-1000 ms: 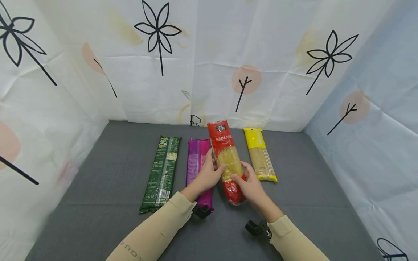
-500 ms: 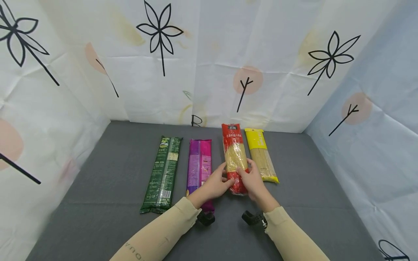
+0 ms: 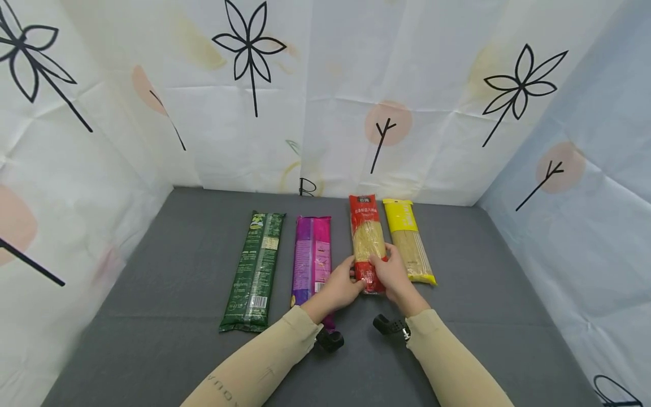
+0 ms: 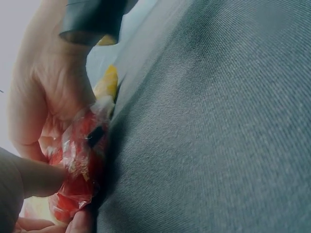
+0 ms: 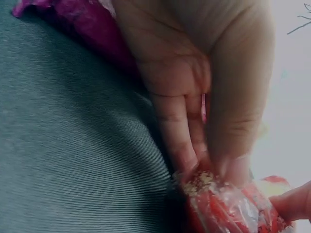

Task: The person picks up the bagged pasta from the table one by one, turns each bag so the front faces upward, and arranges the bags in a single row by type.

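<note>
1. Pale cloth [image 3: 330, 73] printed with flowers hung around the grey surface [image 3: 152, 271], where we saw four long packets laid out side by side.
2. We found the red packet [image 3: 368, 237] between the purple packet [image 3: 311, 254] and the yellow packet [image 3: 411, 246], nearer the yellow one. It looked low, though we could not tell whether its whole underside rested on the cloth.
3. Our left hand [image 3: 339, 285] gripped its left edge near the close end, thumb on top; our right hand [image 3: 396, 275] pinched the right edge.
4. Both grips sat at the near end, so we judged that the far end could swing aside if one hand let go before the other.
5. Our right fingers reached into the narrow space beside the yellow packet; opening them wide there could have nudged it askew. We could not tell whether they already touched it.
6. Our left wrist crossed over the purple packet's near end, so a low pull back might have dragged that one along. The green packet [image 3: 254, 271] lay well apart, at less risk.
7. Crinkled, shiny wrapping seemed likely to slip under a loose thumb, or to crush under a hard squeeze.
</note>
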`<move>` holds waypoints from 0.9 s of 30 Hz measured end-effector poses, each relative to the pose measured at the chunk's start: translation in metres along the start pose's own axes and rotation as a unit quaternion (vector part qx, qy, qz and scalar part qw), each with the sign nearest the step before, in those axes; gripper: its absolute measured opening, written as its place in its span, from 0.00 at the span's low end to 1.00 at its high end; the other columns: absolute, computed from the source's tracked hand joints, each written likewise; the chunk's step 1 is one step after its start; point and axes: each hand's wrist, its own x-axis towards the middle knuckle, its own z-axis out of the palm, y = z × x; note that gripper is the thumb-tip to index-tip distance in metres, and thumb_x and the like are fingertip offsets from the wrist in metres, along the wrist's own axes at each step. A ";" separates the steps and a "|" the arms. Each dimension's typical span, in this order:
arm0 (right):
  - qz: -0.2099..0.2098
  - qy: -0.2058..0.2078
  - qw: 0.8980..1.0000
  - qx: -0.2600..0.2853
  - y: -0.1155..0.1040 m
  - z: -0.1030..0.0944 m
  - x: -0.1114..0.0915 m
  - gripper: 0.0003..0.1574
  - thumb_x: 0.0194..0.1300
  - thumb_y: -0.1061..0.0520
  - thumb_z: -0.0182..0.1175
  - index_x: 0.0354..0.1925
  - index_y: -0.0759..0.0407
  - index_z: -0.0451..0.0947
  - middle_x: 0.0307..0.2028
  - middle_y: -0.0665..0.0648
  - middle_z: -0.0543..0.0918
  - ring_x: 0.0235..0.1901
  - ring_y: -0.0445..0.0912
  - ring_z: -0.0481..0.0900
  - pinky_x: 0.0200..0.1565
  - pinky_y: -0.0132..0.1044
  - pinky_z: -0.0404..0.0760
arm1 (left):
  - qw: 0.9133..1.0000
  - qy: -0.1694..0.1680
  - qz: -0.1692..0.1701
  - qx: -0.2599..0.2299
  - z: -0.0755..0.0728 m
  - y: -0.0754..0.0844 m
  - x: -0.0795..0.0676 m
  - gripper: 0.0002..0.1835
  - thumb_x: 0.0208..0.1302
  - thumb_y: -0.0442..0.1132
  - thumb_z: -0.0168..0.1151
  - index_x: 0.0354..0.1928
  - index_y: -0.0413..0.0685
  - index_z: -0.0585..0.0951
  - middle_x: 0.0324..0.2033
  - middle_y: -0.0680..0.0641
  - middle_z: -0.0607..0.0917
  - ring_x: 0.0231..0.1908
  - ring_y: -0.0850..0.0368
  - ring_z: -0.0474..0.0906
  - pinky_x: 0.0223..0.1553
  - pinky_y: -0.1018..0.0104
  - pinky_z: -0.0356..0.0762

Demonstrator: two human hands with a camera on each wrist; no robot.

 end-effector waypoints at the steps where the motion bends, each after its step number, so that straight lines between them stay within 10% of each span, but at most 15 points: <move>1: -0.001 0.000 1.000 -0.005 -0.001 0.000 0.000 0.37 0.71 0.53 0.56 0.71 0.54 0.52 0.55 0.64 0.67 0.52 0.56 0.71 0.50 0.52 0.76 | 1.000 0.003 -0.003 -0.006 0.001 0.000 0.000 0.36 0.65 0.34 0.63 0.71 0.37 0.59 0.58 0.38 0.75 0.52 0.49 0.77 0.49 0.58 0.78; 6: -0.023 -0.016 0.996 -0.083 -0.006 -0.003 0.001 0.36 0.71 0.54 0.55 0.70 0.61 0.53 0.56 0.66 0.68 0.51 0.57 0.72 0.50 0.52 0.77 | 1.000 0.016 -0.004 0.015 0.002 0.001 0.000 0.35 0.65 0.32 0.62 0.70 0.35 0.59 0.56 0.36 0.75 0.52 0.48 0.76 0.50 0.59 0.77; 12: -0.089 -0.020 0.953 -0.287 -0.015 -0.008 -0.001 0.36 0.69 0.54 0.57 0.67 0.72 0.58 0.56 0.73 0.72 0.51 0.61 0.73 0.52 0.56 0.74 | 0.992 0.025 0.020 0.122 0.001 0.005 0.001 0.35 0.63 0.32 0.63 0.69 0.32 0.60 0.60 0.34 0.71 0.58 0.44 0.71 0.57 0.53 0.71; 27: -0.066 -0.029 0.954 -0.290 -0.014 -0.013 0.002 0.38 0.68 0.53 0.60 0.67 0.70 0.59 0.58 0.71 0.71 0.51 0.58 0.72 0.53 0.55 0.74 | 0.986 0.001 -0.010 0.166 0.001 0.009 0.004 0.35 0.65 0.34 0.63 0.70 0.33 0.60 0.63 0.35 0.69 0.64 0.44 0.65 0.63 0.51 0.64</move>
